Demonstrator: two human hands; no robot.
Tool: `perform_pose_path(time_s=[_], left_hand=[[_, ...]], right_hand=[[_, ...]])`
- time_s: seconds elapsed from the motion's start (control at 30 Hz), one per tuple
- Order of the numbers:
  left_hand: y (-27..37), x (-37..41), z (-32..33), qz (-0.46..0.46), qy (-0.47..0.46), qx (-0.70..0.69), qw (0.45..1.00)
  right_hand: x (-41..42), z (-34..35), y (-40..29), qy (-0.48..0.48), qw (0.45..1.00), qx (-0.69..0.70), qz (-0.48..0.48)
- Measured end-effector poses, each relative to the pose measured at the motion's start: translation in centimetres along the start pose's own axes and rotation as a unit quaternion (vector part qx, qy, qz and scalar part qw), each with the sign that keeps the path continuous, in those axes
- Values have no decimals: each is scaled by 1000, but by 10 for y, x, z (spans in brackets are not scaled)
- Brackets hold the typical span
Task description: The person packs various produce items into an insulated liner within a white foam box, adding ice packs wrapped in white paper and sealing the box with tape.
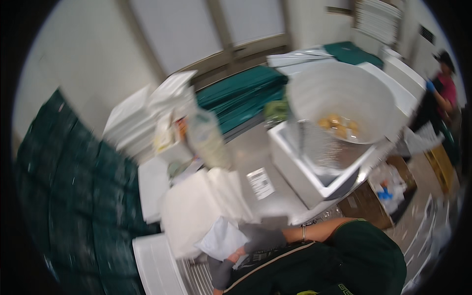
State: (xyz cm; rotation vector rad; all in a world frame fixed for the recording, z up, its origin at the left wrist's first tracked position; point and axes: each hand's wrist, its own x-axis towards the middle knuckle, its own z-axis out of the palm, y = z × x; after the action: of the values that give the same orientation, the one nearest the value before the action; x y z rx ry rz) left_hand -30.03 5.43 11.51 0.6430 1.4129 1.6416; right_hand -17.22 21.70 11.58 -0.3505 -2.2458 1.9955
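Observation:
A white plastic packet is pinched between my two hands, low in the view in front of my dark green top. My right hand, in a grey fingerless glove with a bracelet on the wrist, grips its right side. My left hand, also in a grey glove, holds it from below. Motion blur hides the exact finger positions. Just beyond the packet lies a thick stack of soft white sheets or bags. A printed white label sheet lies on the metal table.
A white foam box stands at the right, a large round white tub with several yellow round items tilted over it. Dark green wrapped bales line the left. A person stands at far right. A cardboard box sits below.

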Motion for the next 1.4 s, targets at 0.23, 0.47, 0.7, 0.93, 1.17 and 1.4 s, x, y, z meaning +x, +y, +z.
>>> perform_pose_path(time_s=[0.23,0.47,0.7,0.93,1.17,1.4], left_hand=[[6,39,49,-72,-195,26,978],[17,70,97,-59,-305,108,944],[2,110,82,-96,-298,50,948],[16,126,132,-94,-291,38,951],[28,146,185,-25,-295,63,953],[50,166,260,53,-290,109,949]], right_hand=[[-64,-21,3,148,985,91,20],[-129,-40,3,266,961,5,78],[-181,-50,32,312,941,109,71],[-224,-79,25,391,920,-15,23],[-399,-83,7,856,516,-32,16],[-576,-85,-1,882,235,180,-366]])
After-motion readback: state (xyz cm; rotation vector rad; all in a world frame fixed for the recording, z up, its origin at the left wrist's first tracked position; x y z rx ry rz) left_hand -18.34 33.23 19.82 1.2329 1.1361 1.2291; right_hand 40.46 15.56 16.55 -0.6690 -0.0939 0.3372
